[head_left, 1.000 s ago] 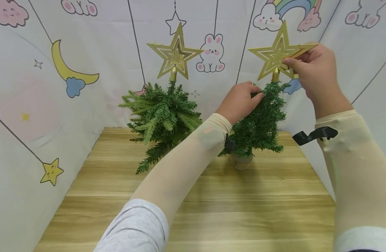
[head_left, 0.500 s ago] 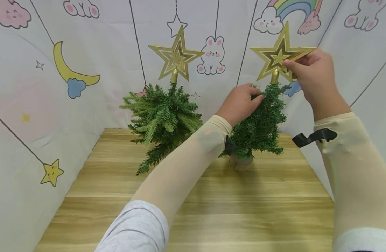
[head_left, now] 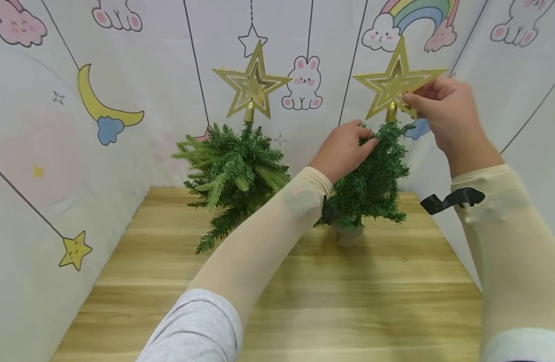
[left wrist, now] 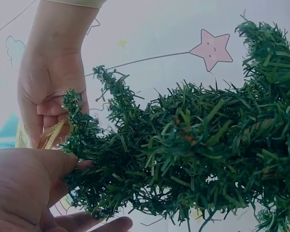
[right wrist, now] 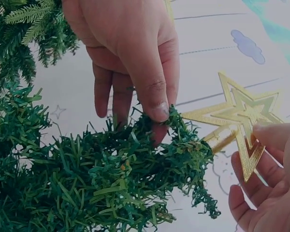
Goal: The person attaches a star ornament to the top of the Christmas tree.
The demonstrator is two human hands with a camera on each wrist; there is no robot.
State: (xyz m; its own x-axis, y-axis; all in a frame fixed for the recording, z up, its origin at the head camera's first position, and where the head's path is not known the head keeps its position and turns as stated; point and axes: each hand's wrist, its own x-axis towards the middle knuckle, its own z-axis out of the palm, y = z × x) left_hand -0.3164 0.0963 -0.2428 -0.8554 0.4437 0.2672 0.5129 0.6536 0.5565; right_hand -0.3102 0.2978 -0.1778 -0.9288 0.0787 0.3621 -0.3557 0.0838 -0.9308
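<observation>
On the right stands a small artificial Christmas tree [head_left: 372, 181], green, with a gold star topper [head_left: 397, 85] at its peak. My right hand [head_left: 454, 115] pinches the star's right side between thumb and fingers. My left hand [head_left: 342, 151] pinches the upper branches just below it. In the right wrist view the star [right wrist: 253, 113] has its gold sleeve over the tree's tip, and the left thumb presses on the foliage [right wrist: 96, 179]. The left wrist view shows the tree top [left wrist: 101, 159] between the left thumb and fingers, with the star mostly hidden behind.
A second, fuller tree [head_left: 238, 166] stands to the left, wearing its own gold star [head_left: 254, 83]. Both trees are on a wooden table [head_left: 349, 301] before a cartoon-printed cloth [head_left: 164, 100]. A wrapped base [head_left: 347, 235] supports the right tree.
The right tree's star and my right hand have shifted slightly left, and the star's facing has turned a little. My left hand keeps its hold on the branches.
</observation>
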